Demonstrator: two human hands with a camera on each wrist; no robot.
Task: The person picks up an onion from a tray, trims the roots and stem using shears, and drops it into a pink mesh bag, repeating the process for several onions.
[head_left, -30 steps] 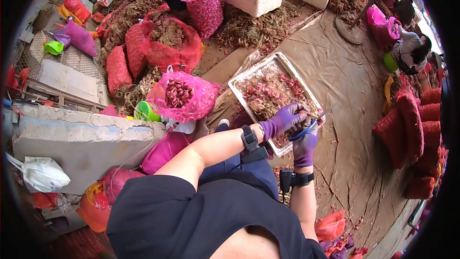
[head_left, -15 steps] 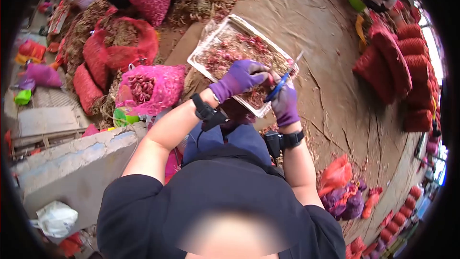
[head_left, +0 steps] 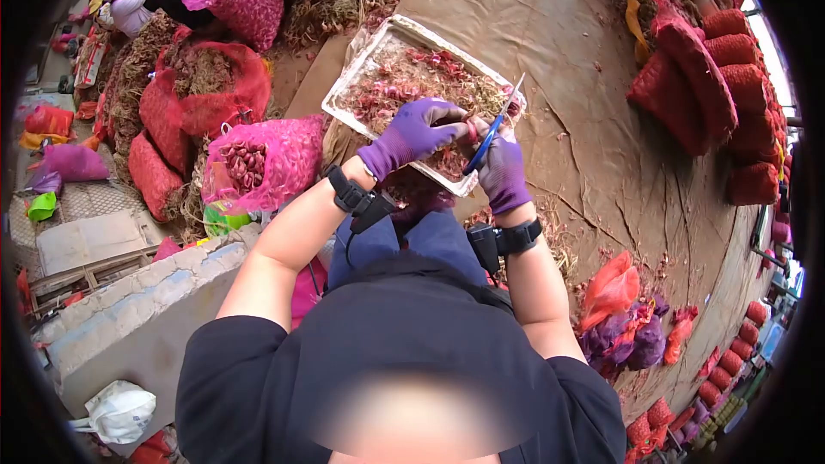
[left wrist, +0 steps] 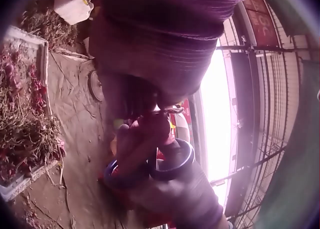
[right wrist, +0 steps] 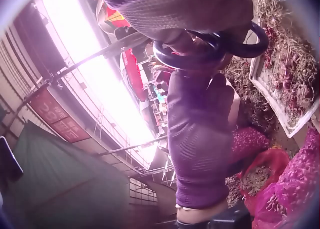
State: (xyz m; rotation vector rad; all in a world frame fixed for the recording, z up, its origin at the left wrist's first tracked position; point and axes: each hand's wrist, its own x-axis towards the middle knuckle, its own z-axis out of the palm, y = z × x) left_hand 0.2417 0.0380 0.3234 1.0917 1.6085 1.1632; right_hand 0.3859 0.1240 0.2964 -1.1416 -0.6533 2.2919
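In the head view, my gloved left hand [head_left: 416, 133] pinches a small red shallot [head_left: 471, 131] between thumb and fingertips. The left wrist view shows its reddish bulb [left wrist: 159, 128] close up, partly covered by the fingers. Beside it, my gloved right hand [head_left: 504, 172] grips blue-handled scissors [head_left: 484, 148] with its fingers in the loops. The metal blade points up and away from me. Both hands meet over the near right side of a white foam box [head_left: 455, 53] filled with dry stalks and red skins.
A pink net bag [head_left: 288, 155] of shallots stands open left of the box, with red sacks [head_left: 159, 167] beyond. A concrete ledge [head_left: 146, 292] runs along my left. Stacked red sacks [head_left: 743, 107] are on the right, and an orange bag [head_left: 612, 288] lies nearer.
The head view has shifted, so the box and hands now appear farther left and higher. The scissors have turned from pointing right to pointing upward. Both hands keep their hold close together.
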